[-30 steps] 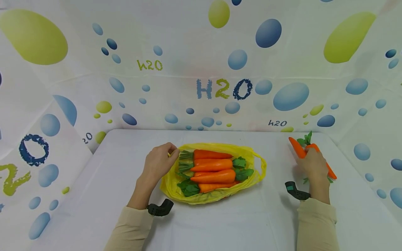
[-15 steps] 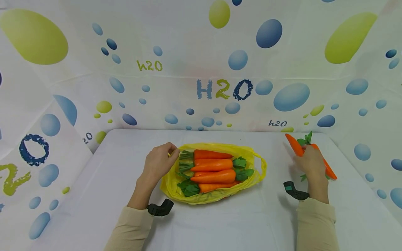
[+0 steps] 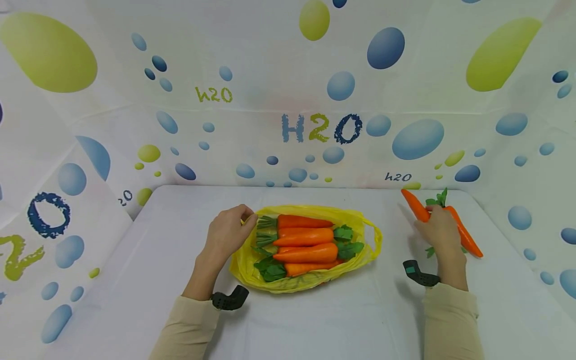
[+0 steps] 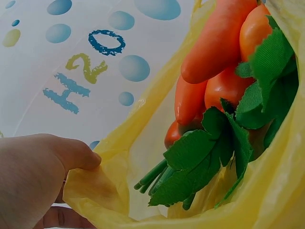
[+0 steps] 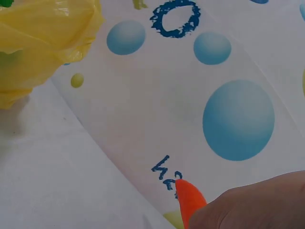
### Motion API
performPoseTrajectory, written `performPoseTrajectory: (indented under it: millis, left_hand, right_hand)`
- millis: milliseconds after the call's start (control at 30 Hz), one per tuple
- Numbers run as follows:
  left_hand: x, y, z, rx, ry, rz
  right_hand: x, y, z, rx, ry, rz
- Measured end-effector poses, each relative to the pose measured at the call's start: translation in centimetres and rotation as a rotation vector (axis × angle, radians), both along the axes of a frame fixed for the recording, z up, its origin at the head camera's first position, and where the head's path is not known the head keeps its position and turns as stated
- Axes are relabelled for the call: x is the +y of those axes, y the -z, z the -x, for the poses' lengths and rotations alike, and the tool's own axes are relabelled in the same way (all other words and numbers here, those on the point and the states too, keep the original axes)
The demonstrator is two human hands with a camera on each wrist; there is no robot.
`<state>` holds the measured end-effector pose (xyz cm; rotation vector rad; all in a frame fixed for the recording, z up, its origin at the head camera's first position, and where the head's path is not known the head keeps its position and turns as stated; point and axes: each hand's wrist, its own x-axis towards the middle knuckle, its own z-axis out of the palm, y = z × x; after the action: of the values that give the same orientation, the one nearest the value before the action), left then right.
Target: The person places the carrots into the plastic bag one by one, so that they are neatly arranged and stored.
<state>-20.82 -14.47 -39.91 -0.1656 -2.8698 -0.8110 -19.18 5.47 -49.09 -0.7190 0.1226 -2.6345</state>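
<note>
A yellow plastic bag (image 3: 245,272) lies mouth-up mid-table, with several orange carrots (image 3: 306,254) with green tops inside it. At its left end my left hand (image 3: 227,231) pinches the bag's edge; the left wrist view shows the thumb (image 4: 83,155) on the yellow film. Off to the right, my right hand (image 3: 442,232) grips a carrot (image 3: 415,205), whose tip points away and to the left. That carrot's leafy end peeks out below the hand. Another carrot (image 3: 468,237) lies just right of this hand, partly covered by it, with its leaves (image 3: 437,199) toward the back.
The table has a white cloth (image 3: 315,325). A patterned sheet (image 3: 270,65) with blue and green spots hangs behind and along both sides. A bag handle loop (image 3: 377,242) sticks out toward the right. Each wrist wears a black camera mount (image 3: 230,298).
My right hand has shifted left with its carrot, uncovering more of the other carrot on the table. My left hand and the bag have stayed where they were.
</note>
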Motion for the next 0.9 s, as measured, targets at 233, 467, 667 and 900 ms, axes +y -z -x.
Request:
performPoseTrajectory:
  millis: [233,467,667,900]
  left_hand:
    - [0.0,0.1,0.0,-0.013,-0.003,0.0]
    - [-0.1,0.2,0.0,-0.012,0.005,0.004]
    - [-0.1,0.2,-0.1,-0.01,0.012,0.011]
    - [-0.1,0.2,-0.1,-0.007,0.011,0.017]
  right_hand:
    - [-0.1,-0.1,0.1,-0.006,0.008,-0.01]
    - [0.1,0.1,-0.1,-0.004,-0.003,-0.024]
    - [0.0,0.3,-0.5,0.029,-0.014,-0.003]
    - [-0.3,-0.2,-1.1,-0.003,0.022,0.017]
